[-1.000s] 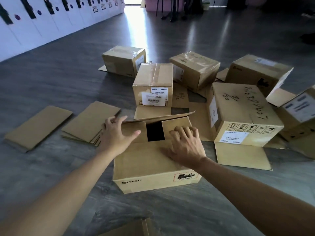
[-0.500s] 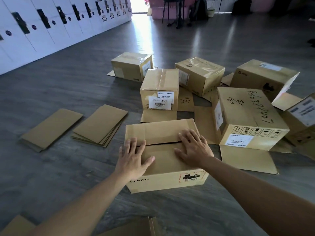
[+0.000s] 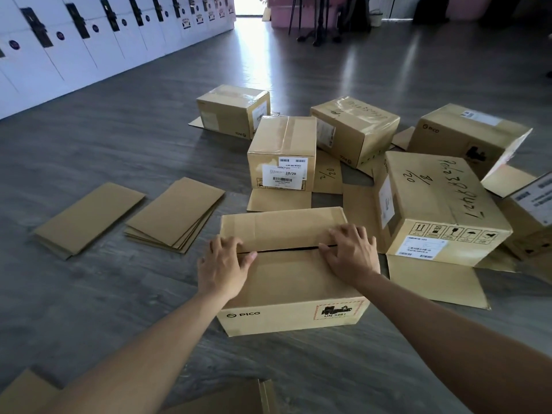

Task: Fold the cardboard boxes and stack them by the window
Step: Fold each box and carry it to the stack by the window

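PICO box (image 3: pixel 294 297) marked UN 3481, left hand (image 3: pixel 222 267) and right hand (image 3: pixel 351 258) pressing flaps, grip released, labelled box (image 3: pixel 282 153) reading 10/20 behind, flat cardboard sheets (image 3: pixel 173 215) left

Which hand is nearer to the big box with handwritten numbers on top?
Right. The right hand rests on the PICO box beside the handwritten box; the left hand rests at the PICO box's far side.

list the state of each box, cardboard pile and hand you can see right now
PICO box: upright on the floor, top flaps folded down, thin gap at the seam.
Left hand: pressing on the near flap.
Right hand: pressing across the seam.
Labelled box: taped shut, one flap splayed on the floor.
Handwritten box: closed on top, flaps splayed on the floor.
Flat cardboard stacks: lying flat in two piles.
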Demonstrator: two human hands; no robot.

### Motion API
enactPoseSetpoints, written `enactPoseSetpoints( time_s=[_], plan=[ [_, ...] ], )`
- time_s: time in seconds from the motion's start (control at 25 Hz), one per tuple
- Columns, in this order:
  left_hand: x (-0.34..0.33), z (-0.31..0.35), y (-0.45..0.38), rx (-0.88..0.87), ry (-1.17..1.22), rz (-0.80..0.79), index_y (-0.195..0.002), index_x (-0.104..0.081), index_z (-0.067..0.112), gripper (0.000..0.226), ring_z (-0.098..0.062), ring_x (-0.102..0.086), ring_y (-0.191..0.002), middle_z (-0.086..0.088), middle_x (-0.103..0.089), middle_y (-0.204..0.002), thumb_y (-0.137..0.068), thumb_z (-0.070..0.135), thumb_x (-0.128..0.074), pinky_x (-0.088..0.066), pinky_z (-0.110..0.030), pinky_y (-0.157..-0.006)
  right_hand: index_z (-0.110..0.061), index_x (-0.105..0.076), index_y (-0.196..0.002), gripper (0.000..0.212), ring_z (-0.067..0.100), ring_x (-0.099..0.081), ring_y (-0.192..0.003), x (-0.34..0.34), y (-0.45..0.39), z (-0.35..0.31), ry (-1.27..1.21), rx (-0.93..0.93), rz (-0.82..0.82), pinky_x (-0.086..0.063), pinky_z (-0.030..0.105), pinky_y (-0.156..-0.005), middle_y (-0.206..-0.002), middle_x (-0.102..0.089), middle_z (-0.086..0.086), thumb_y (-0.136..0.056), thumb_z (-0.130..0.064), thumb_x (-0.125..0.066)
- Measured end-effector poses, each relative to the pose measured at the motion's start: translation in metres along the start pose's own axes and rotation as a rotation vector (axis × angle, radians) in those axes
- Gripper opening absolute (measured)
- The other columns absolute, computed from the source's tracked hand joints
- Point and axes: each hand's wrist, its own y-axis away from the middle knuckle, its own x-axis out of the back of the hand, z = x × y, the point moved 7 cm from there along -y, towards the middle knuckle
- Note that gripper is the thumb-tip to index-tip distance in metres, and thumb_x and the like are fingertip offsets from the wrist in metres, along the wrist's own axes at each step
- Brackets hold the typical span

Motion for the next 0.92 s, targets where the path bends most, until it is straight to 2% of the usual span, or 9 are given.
enactPoseSetpoints(
  time_s=[0.16, 0.32, 0.4, 0.48, 0.56, 0.64, 0.76, 0.84, 0.92],
  plan=[
    [-0.007, -0.018, -0.004, 0.195, 0.213, -0.004, -0.118, -0.043, 0.021, 0.055, -0.029, -0.048, -0.111, -0.011, -0.048, -0.125, -0.09, 0.068, -0.047, -0.04, -0.034, -0.075, -0.018, -0.032, -0.145, 0.087, 0.036, -0.042, -0.13, -0.014, 0.003, 0.033, -0.186, -0.402, -0.141, -0.04, 0.051, -0.1, -0.143, -0.044, 0.014, -0.085, -0.08, -0.042],
    [-0.02, -0.028, -0.001, 0.379, 0.508, -0.05, -0.127, -0.033, 0.018, 0.068, -0.03, -0.055, -0.101, -0.012, -0.047, -0.129, -0.087, 0.069, -0.054, -0.052, -0.041, -0.076, -0.012, -0.048, -0.129, 0.093, 0.034, -0.059, -0.109, -0.028, 0.0, 0.043, -0.337, -0.517, -0.242, -0.046, 0.04, -0.079, -0.122, -0.061, 0.014, -0.078, -0.088, -0.04],
    [-0.028, -0.035, 0.001, 0.507, 0.573, -0.096, -0.139, -0.031, 0.012, 0.084, -0.033, -0.057, -0.105, -0.014, -0.05, -0.134, -0.086, 0.072, -0.054, -0.046, -0.038, -0.076, -0.013, -0.052, -0.126, 0.095, 0.03, -0.058, -0.097, -0.031, 0.0, 0.046, -0.371, -0.559, -0.258, -0.045, 0.037, -0.073, -0.117, -0.063, 0.012, -0.074, -0.091, -0.041],
    [-0.036, -0.041, 0.003, 0.61, 0.587, -0.191, -0.132, -0.044, 0.008, 0.085, -0.03, -0.057, -0.1, -0.01, -0.058, -0.118, -0.084, 0.078, -0.048, -0.042, -0.037, -0.077, -0.015, -0.054, -0.126, 0.097, 0.027, -0.055, -0.09, -0.033, 0.001, 0.049, -0.396, -0.589, -0.273, -0.046, 0.036, -0.072, -0.116, -0.063, 0.01, -0.07, -0.094, -0.043],
    [-0.041, -0.043, 0.004, 0.665, 0.579, -0.284, -0.108, -0.053, 0.01, 0.08, -0.023, -0.053, -0.081, -0.002, -0.055, -0.087, -0.083, 0.084, -0.04, -0.042, -0.036, -0.075, -0.016, -0.056, -0.128, 0.1, 0.026, -0.054, -0.089, -0.032, 0.002, 0.049, -0.414, -0.609, -0.286, -0.046, 0.036, -0.072, -0.118, -0.064, 0.011, -0.068, -0.095, -0.044],
    [-0.039, -0.042, 0.004, 0.687, 0.583, -0.312, -0.107, -0.053, 0.012, 0.081, -0.02, -0.049, -0.073, -0.001, -0.049, -0.08, -0.082, 0.086, -0.036, -0.042, -0.036, -0.073, -0.015, -0.055, -0.131, 0.102, 0.028, -0.057, -0.094, -0.031, 0.003, 0.047, -0.433, -0.612, -0.304, -0.045, 0.035, -0.073, -0.121, -0.063, 0.012, -0.068, -0.095, -0.044],
    [-0.04, -0.041, 0.017, 0.712, 0.615, -0.343, -0.134, -0.051, 0.006, 0.097, -0.029, -0.055, -0.097, -0.012, -0.058, -0.113, -0.082, 0.087, -0.035, -0.042, -0.039, -0.079, -0.014, -0.052, -0.137, 0.105, 0.031, -0.06, -0.106, -0.029, 0.011, 0.049, -0.492, -0.595, -0.345, -0.05, 0.037, -0.081, -0.124, -0.062, 0.012, -0.069, -0.094, -0.045],
    [-0.041, -0.039, 0.031, 0.734, 0.644, -0.347, -0.141, -0.047, 0.008, 0.1, -0.034, -0.054, -0.116, -0.015, -0.054, -0.134, -0.08, 0.087, -0.038, -0.042, -0.042, -0.088, -0.013, -0.054, -0.136, 0.107, 0.03, -0.061, -0.105, -0.025, 0.019, 0.053, -0.485, -0.585, -0.352, -0.053, 0.04, -0.087, -0.122, -0.063, 0.011, -0.067, -0.095, -0.045],
    [-0.035, -0.034, 0.04, 0.733, 0.679, -0.343, -0.141, -0.047, 0.009, 0.099, -0.031, -0.054, -0.111, -0.012, -0.055, -0.13, -0.08, 0.087, -0.04, -0.042, -0.043, -0.088, -0.011, -0.055, -0.134, 0.109, 0.03, -0.061, -0.102, -0.014, 0.023, 0.056, -0.463, -0.572, -0.325, -0.054, 0.042, -0.089, -0.12, -0.063, 0.011, -0.066, -0.096, -0.045]
  ],
)
